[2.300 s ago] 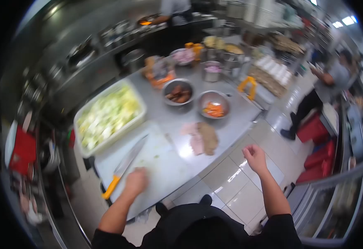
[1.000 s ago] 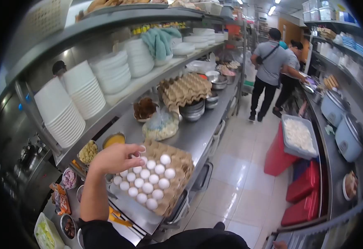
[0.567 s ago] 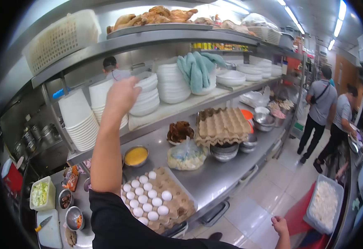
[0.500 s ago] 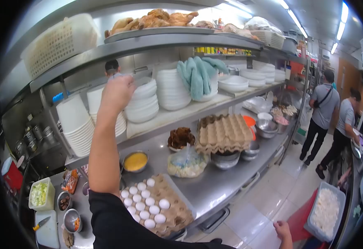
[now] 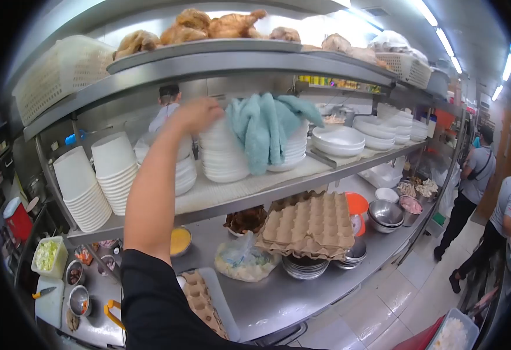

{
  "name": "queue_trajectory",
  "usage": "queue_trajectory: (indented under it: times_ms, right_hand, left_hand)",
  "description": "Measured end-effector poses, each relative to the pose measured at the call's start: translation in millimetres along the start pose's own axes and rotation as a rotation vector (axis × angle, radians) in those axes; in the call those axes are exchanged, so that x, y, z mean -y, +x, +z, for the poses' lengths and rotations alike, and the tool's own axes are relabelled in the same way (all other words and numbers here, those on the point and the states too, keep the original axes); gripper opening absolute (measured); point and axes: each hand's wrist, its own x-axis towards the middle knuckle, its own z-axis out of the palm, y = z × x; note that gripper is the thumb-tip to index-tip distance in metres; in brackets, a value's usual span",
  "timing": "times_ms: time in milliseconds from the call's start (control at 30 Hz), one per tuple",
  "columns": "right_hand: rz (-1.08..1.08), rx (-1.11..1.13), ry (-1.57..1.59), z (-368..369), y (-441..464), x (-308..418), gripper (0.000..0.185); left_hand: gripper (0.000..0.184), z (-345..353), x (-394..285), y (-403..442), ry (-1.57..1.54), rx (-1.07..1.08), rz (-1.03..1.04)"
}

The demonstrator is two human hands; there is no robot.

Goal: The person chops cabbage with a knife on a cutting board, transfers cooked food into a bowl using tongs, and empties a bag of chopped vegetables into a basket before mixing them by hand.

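Note:
My left hand [image 5: 196, 115] is raised at the middle shelf, at the top of a stack of white bowls [image 5: 223, 153]. Its fingers bend downward but are smeared by motion, so their grip is unclear. Just right of it, a teal towel [image 5: 260, 131] drapes over the stacked bowls. Another stack of white bowls [image 5: 184, 175] stands partly behind my forearm. Farther left are stacks of white tubs [image 5: 83, 189]. Under my arm, an egg tray [image 5: 200, 297] shows mostly bare cups, with my sleeve covering part of it. My right hand is out of view.
Roast chickens [image 5: 208, 26] lie on a tray on the upper shelf. Below, empty egg cartons [image 5: 308, 224] rest on metal bowls beside a plastic bag of food [image 5: 246, 259]. A knife [image 5: 44, 292] lies on a cutting board at left. Two people [image 5: 477, 169] stand in the right aisle.
My left hand has moved right along the shelf, from one bowl stack to the stack beside the towel. My right hand has left the view. The camera view has shifted.

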Motion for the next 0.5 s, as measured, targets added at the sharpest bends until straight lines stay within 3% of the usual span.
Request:
queue_trajectory:
  times_ms: [33, 67, 100, 167, 200, 233, 300, 367, 400, 500]
  right_hand:
    - [-0.017, -0.046, 0.035, -2.9, 47.4, 3.5, 0.065]
    - [-0.030, -0.100, 0.103, -49.0, 65.9, 68.0, 0.046]
    - [-0.214, -0.257, 0.114, -84.9, 63.4, 166.7, 0.047]
    - [-0.411, -0.229, 0.183, -157.6, 58.4, 322.6, 0.058]
    - [-0.704, -0.308, 0.085, -182.1, 52.4, 390.7, 0.056]
    - [-0.773, -0.146, 0.106, -214.0, 33.5, 458.4, 0.053]
    - [-1.282, -0.250, -0.006, -244.8, 15.8, 563.3, 0.051]
    - [-1.567, -0.319, 0.017, -254.4, 9.6, 653.3, 0.056]
    - [-1.554, -0.272, 0.042, -256.8, 1.6, 695.5, 0.056]
    - [-1.778, -0.796, -0.071, -255.1, 2.4, 795.3, 0.062]
  left_hand:
    - [0.029, -0.5, -0.7, 0.9, 0.002, -0.035, -0.026]
    - [0.029, -4.7, -1.9, -1.7, 0.011, -0.073, -0.053]
    - [0.027, -12.7, -14.6, -4.1, -0.029, -0.083, -0.085]
    - [0.028, -11.3, -16.1, 0.5, -0.014, -0.123, -0.085]
    - [0.028, -12.3, -18.7, 2.5, -0.014, -0.145, -0.083]
    - [0.027, -14.7, -20.1, 4.4, -0.008, -0.116, -0.088]
    - [0.026, -22.0, -26.7, 5.9, 0.000, -0.053, -0.096]
    - [0.028, -26.6, -26.0, 5.9, 0.037, 0.034, -0.067]
    - [0.030, -29.4, -24.8, 5.5, 0.056, 0.079, -0.052]
    - [0.033, -39.6, -30.5, 6.4, 0.218, 0.138, -0.062]
